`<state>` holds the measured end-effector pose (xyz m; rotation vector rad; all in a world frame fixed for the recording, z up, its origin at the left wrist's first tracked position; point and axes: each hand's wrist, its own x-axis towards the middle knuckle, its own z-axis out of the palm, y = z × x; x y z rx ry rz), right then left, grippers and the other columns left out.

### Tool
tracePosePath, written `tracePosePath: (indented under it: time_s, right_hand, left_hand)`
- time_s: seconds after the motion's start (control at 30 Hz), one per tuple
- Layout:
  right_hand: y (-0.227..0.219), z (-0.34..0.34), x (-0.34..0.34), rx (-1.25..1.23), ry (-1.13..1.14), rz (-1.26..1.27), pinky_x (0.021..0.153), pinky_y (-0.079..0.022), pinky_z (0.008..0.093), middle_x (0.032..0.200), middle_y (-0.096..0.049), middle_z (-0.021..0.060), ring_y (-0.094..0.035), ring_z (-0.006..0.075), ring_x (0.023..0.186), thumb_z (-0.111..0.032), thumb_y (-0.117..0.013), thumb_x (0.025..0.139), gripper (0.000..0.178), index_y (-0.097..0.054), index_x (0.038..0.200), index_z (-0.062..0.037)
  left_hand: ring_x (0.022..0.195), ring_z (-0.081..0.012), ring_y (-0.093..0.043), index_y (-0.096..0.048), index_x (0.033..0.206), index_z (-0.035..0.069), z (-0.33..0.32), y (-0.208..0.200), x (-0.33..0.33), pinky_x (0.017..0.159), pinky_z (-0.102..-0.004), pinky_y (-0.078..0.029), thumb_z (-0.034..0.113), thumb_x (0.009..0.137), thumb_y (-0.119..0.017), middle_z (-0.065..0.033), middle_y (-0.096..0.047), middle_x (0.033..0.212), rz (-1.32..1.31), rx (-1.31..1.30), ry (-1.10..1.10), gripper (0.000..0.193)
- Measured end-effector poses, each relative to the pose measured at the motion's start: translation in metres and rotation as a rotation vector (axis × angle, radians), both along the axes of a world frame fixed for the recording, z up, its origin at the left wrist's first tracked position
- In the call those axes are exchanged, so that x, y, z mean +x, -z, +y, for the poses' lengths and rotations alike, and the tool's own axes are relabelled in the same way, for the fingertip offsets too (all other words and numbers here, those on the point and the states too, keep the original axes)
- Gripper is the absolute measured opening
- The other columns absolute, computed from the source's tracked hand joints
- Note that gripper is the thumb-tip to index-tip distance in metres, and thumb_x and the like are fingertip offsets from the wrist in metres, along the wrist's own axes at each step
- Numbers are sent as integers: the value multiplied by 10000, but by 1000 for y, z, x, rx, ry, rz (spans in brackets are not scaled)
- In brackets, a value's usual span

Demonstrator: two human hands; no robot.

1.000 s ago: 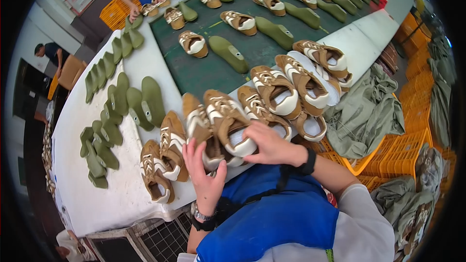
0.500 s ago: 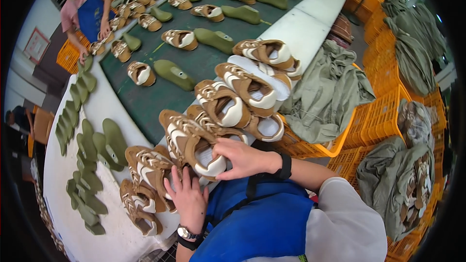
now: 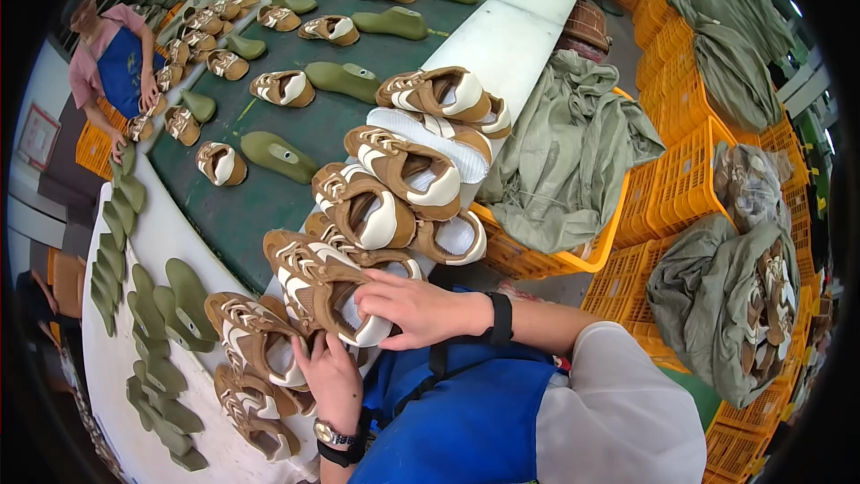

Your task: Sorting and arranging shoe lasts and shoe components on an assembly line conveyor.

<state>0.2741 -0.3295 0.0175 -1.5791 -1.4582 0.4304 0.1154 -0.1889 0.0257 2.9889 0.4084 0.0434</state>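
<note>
Brown-and-white lace-up sneakers lie in a stacked row along the near edge of the work surface. My right hand (image 3: 408,306) is closed over the heel of one sneaker (image 3: 309,278), fingers at its collar and thumb out of sight. Beside it, my left hand (image 3: 331,385) rests with fingers spread against the heel of a neighbouring sneaker (image 3: 255,332); some fingertips are hidden between the shoes. Farther along the row sit another sneaker (image 3: 408,170) and a sneaker turned with its white sole (image 3: 434,139) showing.
Green shoe lasts (image 3: 184,300) cover the white table (image 3: 107,376) at left. Sneakers and lasts lie paired on the green conveyor (image 3: 188,206). Orange crates (image 3: 681,179) with grey-green cloth (image 3: 560,152) stand at right. A co-worker in a blue apron (image 3: 121,63) handles items at far left.
My view has shifted, so the conveyor and crates appear farther left. My right fingers now reach further into the sneaker's collar. The left hand stays by the neighbouring sneaker.
</note>
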Motion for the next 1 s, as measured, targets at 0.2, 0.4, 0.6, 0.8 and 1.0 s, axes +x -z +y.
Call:
tracePosePath:
  time_s: [0.2, 0.4, 0.6, 0.8, 1.0]
  right_hand:
    - [7, 1, 7, 65, 65, -135, 922, -421, 440, 1088, -480, 114, -418, 390, 1133, -132, -724, 633, 490, -494, 1061, -71]
    - [-3, 7, 26, 79, 91, 9, 846, -468, 380, 1224, -472, 129, -537, 320, 1028, -116, -637, 746, 456, -486, 1173, -63]
    - [-3, 15, 57, -168, 355, -443, 616, -504, 374, 1105, -509, 106, -608, 272, 763, -74, -630, 705, 472, -492, 1157, -62]
    - [0, 23, 68, -206, 369, -472, 574, -490, 377, 899, -503, 97, -592, 278, 681, -119, -640, 700, 248, -556, 929, -75]
    - [-14, -2, 76, -61, 205, -77, 605, -467, 359, 861, -544, 96, -566, 271, 669, -225, -666, 738, 260, -563, 922, -74]
  left_hand:
    - [829, -335, -628, -245, 1341, 51, -9, 4, -11, 701, -374, -504, 102, 756, -665, -194, -633, 901, -116, -470, -320, 722]
    - [713, -396, -608, -400, 1266, 119, -4, 10, 0, 600, -442, -482, 221, 704, -730, -214, -628, 800, 51, -347, -162, 660]
    - [726, -397, -601, -511, 1121, 102, -4, 6, 1, 624, -451, -471, 227, 714, -711, -200, -623, 748, 90, -350, -150, 470]
    - [699, -377, -611, -531, 1058, 110, -3, 6, 0, 587, -436, -475, 234, 723, -708, -181, -630, 752, 43, -323, -125, 399]
    - [703, -372, -614, -529, 1057, 108, -2, 7, -2, 587, -436, -473, 240, 728, -704, -174, -635, 766, 47, -311, -133, 396]
